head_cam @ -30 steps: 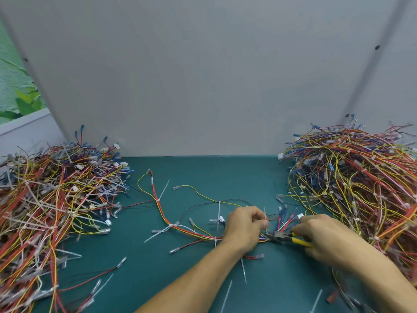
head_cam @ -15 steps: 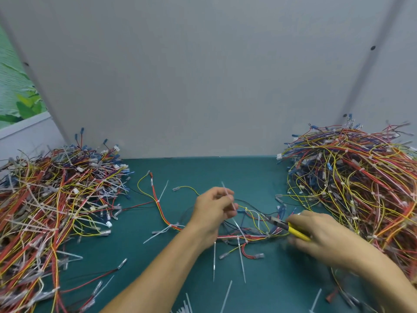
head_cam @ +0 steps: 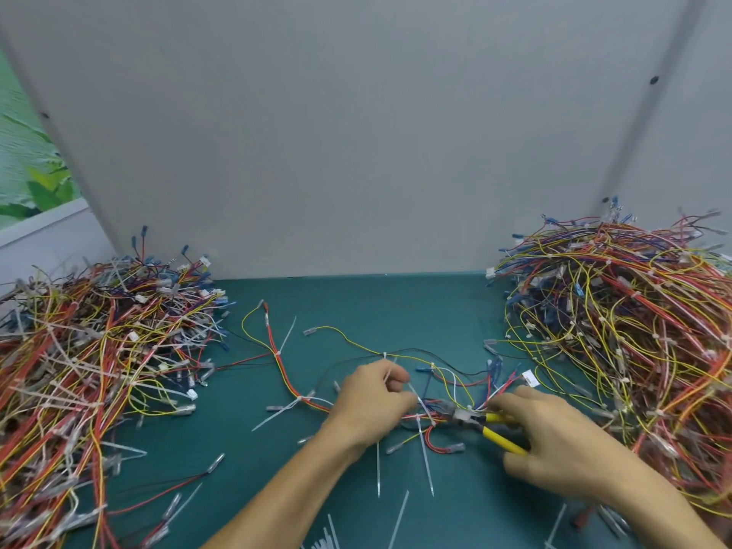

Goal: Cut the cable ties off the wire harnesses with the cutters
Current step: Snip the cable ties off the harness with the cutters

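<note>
Two hands at work: our left hand (head_cam: 368,406) pinches the harness (head_cam: 278,353), our right hand (head_cam: 554,441) grips the cutters (head_cam: 497,434).

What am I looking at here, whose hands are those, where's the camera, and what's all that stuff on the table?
There is no machine here. A person is working with bare hands, and the single picture comes from a camera worn on their head, looking forward and down. On the green mat sit a left pile and a right pile of coloured wire harnesses. Between them a single harness is spread out, with loose white cable ties scattered nearby. The left hand pinches that harness's wires. The right hand grips the yellow-handled cutters, whose nose is at the bundle, apparently to snip a tie.
</note>
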A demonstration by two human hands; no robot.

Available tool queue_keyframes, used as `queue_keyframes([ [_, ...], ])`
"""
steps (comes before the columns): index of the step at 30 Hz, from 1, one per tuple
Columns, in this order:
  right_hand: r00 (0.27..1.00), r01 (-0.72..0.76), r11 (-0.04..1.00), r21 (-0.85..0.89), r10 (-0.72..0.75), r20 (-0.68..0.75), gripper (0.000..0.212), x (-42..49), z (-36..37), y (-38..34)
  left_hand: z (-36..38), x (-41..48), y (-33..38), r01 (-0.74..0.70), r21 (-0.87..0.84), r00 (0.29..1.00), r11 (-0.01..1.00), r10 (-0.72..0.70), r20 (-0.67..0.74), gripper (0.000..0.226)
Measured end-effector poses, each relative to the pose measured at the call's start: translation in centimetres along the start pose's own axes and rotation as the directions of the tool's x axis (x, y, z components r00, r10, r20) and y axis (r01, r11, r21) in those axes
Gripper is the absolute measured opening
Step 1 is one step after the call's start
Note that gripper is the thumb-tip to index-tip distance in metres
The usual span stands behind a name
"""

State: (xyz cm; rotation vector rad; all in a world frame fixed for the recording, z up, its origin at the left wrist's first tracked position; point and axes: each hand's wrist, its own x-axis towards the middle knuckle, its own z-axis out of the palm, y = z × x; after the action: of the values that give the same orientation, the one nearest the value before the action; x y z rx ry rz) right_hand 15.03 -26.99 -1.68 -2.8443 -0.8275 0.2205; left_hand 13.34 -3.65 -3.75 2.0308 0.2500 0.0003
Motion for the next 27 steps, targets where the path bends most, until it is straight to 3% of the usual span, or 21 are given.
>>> queue_keyframes([
  [3,0.997,-0.006,0.997,-0.073,0.000,-0.076,0.046,-0.2,0.1,0.1,0.3,-0.2,0.0,-0.108,0.231,0.994,0.967,0.102,0.036,0.021],
  [6,0.993,-0.001,0.989,-0.149,-0.016,-0.116,0.050,-0.4,0.2,0.2,0.6,-0.3,-0.1,-0.199,0.328,0.980,0.923,0.194,0.047,0.021],
  [17,0.994,0.056,0.947,-0.318,-0.082,-0.069,0.049,-0.4,0.0,0.0,0.8,-1.1,-0.9,-0.124,0.004,0.991,0.992,0.124,0.044,0.032],
  [27,0.992,0.087,0.937,-0.338,-0.111,-0.052,0.043,0.0,-0.2,-0.6,1.1,-1.1,-0.4,-0.156,0.038,0.986,0.987,0.153,0.059,0.018],
])
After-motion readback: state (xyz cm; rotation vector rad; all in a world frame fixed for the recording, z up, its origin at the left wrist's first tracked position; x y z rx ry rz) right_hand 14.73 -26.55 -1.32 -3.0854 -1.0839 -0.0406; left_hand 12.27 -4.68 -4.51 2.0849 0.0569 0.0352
